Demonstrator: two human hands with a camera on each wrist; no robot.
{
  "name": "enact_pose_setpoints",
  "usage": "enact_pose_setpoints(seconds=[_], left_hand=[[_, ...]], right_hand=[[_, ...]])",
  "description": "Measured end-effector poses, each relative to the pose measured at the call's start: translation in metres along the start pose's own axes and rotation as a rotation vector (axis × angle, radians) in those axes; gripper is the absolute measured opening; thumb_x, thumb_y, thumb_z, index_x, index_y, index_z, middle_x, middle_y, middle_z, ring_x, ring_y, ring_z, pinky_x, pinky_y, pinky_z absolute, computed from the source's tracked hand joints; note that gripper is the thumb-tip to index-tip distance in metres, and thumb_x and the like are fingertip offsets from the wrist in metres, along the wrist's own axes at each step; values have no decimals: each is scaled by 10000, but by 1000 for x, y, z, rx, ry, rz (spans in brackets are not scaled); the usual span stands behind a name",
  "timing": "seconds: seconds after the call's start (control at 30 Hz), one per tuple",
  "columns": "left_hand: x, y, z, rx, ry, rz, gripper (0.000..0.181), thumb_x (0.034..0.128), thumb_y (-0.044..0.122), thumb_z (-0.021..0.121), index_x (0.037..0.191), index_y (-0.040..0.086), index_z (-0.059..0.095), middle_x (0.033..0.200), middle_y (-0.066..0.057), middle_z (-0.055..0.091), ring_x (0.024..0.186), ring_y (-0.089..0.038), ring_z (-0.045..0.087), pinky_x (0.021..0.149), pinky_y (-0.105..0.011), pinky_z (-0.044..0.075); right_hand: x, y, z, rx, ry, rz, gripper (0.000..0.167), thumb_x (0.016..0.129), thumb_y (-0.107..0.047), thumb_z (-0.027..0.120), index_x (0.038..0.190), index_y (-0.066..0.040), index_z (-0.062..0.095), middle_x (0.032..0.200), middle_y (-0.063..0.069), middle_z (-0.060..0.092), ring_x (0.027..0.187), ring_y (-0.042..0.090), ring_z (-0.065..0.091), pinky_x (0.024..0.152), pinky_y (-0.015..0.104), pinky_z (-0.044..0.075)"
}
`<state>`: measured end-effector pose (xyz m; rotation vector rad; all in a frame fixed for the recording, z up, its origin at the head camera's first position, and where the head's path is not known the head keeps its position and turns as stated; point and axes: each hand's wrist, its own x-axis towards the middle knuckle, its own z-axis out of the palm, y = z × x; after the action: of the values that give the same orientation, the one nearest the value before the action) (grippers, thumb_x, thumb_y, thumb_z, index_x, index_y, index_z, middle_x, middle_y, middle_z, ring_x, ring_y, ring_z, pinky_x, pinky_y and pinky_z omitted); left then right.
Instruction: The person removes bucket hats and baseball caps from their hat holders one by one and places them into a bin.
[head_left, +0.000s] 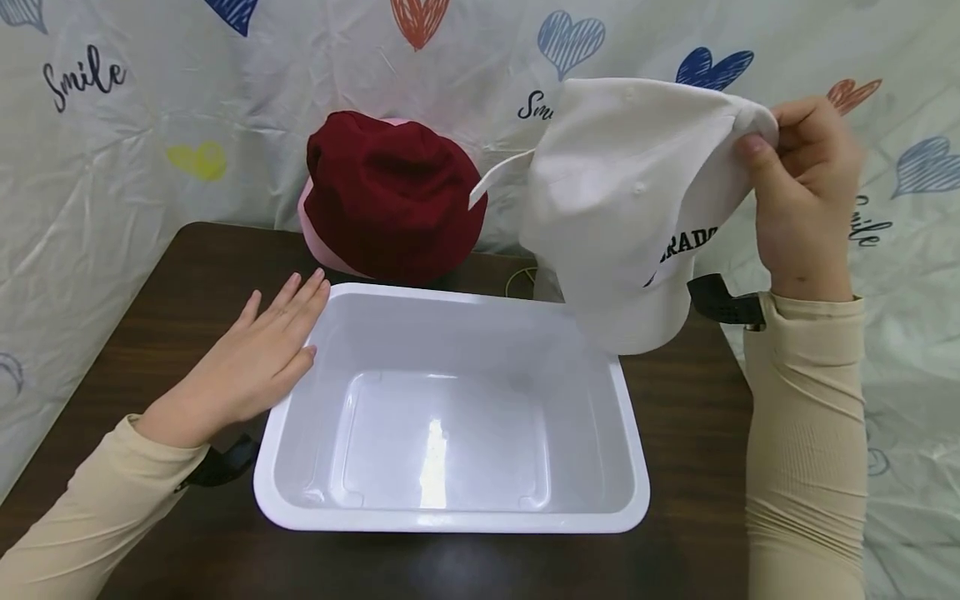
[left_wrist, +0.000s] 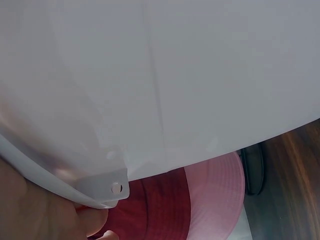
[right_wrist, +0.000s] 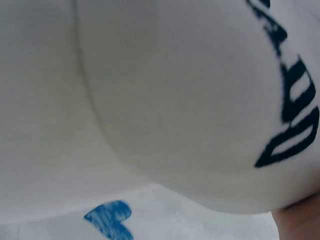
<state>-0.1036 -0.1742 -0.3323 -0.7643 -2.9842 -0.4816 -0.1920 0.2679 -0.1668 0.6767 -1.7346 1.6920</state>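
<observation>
Heart-printed cloth (head_left: 82,183) is hanging behind a dark table (head_left: 697,442), where a white bin (head_left: 450,522) is sitting. The right hand (head_left: 810,192) is pinching a white cap (head_left: 607,208) by its edge, holding it above the bin's far right corner. The left hand (head_left: 247,362), fingers straight, is resting against the left rim. Behind, a red hat (head_left: 397,200) is covering a pink one (left_wrist: 215,195).

Bright glare inside white basin (head_left: 480,450); dim wrist views

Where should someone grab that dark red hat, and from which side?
Probably the creased top of the dark red hat, pinched from above: its cloth looks soft there, while the white tub stands close in front and the printed sheet hangs behind.
</observation>
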Motion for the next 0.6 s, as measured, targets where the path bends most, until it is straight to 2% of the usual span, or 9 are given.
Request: enact_pose_setpoints(seconds=[0.1, 0.23, 0.5, 0.6], left_hand=[[0, 0, 0, -3, -2, -2, 620, 976, 220, 385, 1507, 27, 129, 1575, -100, 66, 1436, -296, 34, 1084, -611, 73], [0, 0, -1, -6, -13, -5, 625, 977, 223, 385, 1508, 29, 118, 1575, -101, 61, 1435, -303, 31, 1089, -603, 52], [1, 0, -1, -13, -8, 3, 630, 973, 211, 388, 1507, 23, 113, 1575, -110, 60, 1436, -298, 34, 1082, -617, 47], [1, 0, -1, -11, -10, -4, 633, 972, 221, 399, 1507, 26, 124, 1575, -107, 65, 1436, -294, 38, 1080, -620, 62]], right_hand=[[-4, -4, 7, 16, -81, 13, 92, 833, 102, 622, 889, 165, 586, 800, 164, 634, 696, 216, 541, 656, 252, 463], [-11, -8, 17, 31, -226, 27, 54, 846, 125, 587, 885, 162, 586, 799, 142, 641, 694, 200, 551, 640, 244, 451], [-23, -15, 34, 52, -587, 68, 89, 861, 183, 505, 915, 163, 572, 877, 115, 634, 715, 195, 563, 638, 217, 480], [-27, -17, 41, 74, -693, 90, 89, 868, 178, 493, 924, 165, 560, 878, 122, 620, 710, 203, 556, 621, 216, 482]])
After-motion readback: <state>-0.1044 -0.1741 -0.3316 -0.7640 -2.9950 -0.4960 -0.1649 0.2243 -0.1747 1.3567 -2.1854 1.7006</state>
